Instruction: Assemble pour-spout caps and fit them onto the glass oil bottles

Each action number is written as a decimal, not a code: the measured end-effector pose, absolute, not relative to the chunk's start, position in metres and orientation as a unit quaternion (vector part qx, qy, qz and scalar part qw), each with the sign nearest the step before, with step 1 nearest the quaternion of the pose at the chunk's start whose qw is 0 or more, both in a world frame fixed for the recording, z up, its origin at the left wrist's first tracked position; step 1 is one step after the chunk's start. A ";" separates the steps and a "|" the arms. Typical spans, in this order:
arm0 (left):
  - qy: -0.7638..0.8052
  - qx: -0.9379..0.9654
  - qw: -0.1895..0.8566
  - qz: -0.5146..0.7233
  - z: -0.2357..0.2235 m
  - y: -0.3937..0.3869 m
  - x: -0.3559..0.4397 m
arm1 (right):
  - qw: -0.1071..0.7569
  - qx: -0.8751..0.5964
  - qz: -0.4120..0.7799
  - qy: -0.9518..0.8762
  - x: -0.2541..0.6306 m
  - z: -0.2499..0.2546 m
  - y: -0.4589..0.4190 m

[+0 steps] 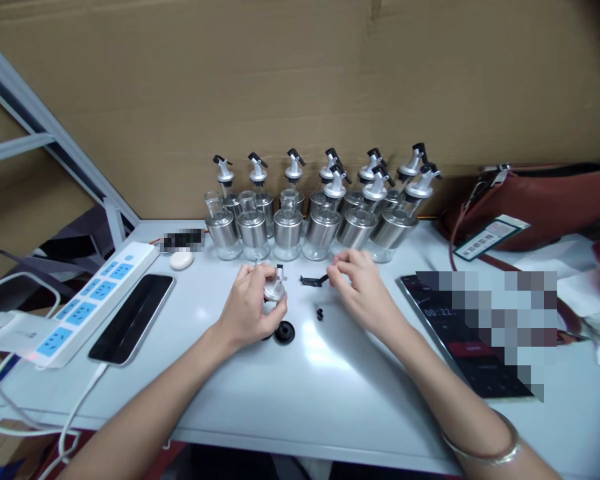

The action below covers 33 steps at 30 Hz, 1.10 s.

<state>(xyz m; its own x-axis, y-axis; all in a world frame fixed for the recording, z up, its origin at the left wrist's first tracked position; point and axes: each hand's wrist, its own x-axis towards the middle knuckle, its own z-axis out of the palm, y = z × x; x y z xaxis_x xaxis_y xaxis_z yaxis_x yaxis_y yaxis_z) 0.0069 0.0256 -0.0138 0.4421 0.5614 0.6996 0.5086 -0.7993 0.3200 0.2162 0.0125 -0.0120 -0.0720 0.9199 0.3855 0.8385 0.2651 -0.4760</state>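
Observation:
My left hand (250,303) is closed around a silver bottle pourer top (275,288), its small spout pointing up. Pinched at the fingertips of my right hand (363,287) is one end of a thin black lever (312,281), held just to the right of the pourer top. Below the left hand lies a round black stopper (285,332), with another dark piece partly hidden beside it. Small black parts (320,314) rest on the table between my hands. Behind them stand glass bottles with steel bands (288,230), several wearing silver pourers with black levers (335,183).
At left, a white power strip (100,293) and a phone (133,320) on a cable lie near a white round case (181,259). A tablet (460,333) sits at right, with a brown bag (545,200) behind it. Cardboard (300,80) backs the table.

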 end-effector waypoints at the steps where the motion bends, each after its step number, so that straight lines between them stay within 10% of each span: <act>1: 0.317 0.844 0.022 0.431 -0.015 0.026 0.008 | 0.279 -0.614 0.077 -0.734 0.213 -0.015 0.011; 5: 0.316 0.841 -0.005 0.439 -0.016 0.025 0.010 | 0.140 -0.670 0.051 -0.727 0.214 -0.019 0.011; 26: 0.317 0.869 0.010 0.380 -0.014 0.025 0.008 | 0.142 -0.538 0.009 -0.831 0.228 -0.021 0.016; 33: 0.289 0.888 0.036 0.355 -0.013 0.023 0.009 | 0.333 -0.451 0.093 -0.823 0.213 -0.006 0.007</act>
